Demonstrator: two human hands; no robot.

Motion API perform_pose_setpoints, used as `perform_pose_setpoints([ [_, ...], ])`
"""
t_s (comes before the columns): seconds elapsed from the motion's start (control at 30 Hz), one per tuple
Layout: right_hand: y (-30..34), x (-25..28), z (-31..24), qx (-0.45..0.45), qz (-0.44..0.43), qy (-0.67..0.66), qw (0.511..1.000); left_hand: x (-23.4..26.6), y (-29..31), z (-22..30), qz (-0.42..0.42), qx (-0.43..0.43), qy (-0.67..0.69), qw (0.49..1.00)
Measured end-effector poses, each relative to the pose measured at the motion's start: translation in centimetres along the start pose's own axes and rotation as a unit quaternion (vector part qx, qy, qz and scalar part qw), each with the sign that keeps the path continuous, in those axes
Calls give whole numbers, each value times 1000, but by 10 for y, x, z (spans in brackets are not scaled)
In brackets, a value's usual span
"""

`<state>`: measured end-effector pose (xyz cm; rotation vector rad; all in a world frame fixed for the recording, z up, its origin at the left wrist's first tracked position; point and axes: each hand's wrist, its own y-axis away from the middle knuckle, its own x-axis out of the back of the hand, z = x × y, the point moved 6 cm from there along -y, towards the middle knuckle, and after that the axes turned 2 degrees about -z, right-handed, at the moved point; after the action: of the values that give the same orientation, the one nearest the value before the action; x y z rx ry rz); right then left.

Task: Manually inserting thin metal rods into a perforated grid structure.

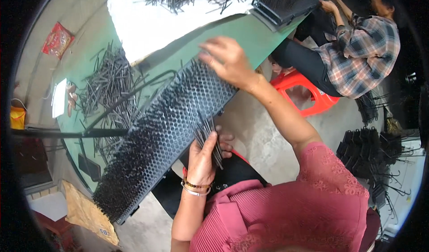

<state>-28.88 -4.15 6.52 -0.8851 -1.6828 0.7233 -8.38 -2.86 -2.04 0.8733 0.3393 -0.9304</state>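
A long black board with a honeycomb of holes (196,101) slants across the middle, propped at the green table's edge. Thin dark strips (129,154) stand upright in its holes, densest at the lower left and along the far side; the near right part shows bare holes. My left hand (203,160), with bracelets at the wrist, is closed round a bundle of slender dark strips (210,138) beside the board's near edge. Over the board's upper right end is my right hand (232,63), its fingers bent and blurred; whether they pinch a strip cannot be made out.
Loose dark strips (111,87) lie piled on the green table (263,42), more on a white sheet (143,29). A second filled board (286,4) stands beyond. At right a co-worker (362,51) sits on a red stool (313,104). Black hooked pieces (366,158) hang at the right.
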Motion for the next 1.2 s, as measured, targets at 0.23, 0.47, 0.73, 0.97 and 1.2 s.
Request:
perform_pose_setpoints([
  [0.23,34,6,-50,-304,-338,-331,826,-10,6,18,-5,-79,-22,997],
  [0.47,51,12,-42,-423,-271,-452,737,-15,9,12,2,-58,-29,998],
  [0.73,-14,34,22,-226,-8,-178,958,-4,-2,-5,11,11,66,998],
  [0.97,-19,9,30,-166,-47,-132,976,-5,2,-5,6,14,22,1000],
  [1.2,-11,-5,30,-114,-56,-117,985,-7,2,-7,-42,48,11,998],
])
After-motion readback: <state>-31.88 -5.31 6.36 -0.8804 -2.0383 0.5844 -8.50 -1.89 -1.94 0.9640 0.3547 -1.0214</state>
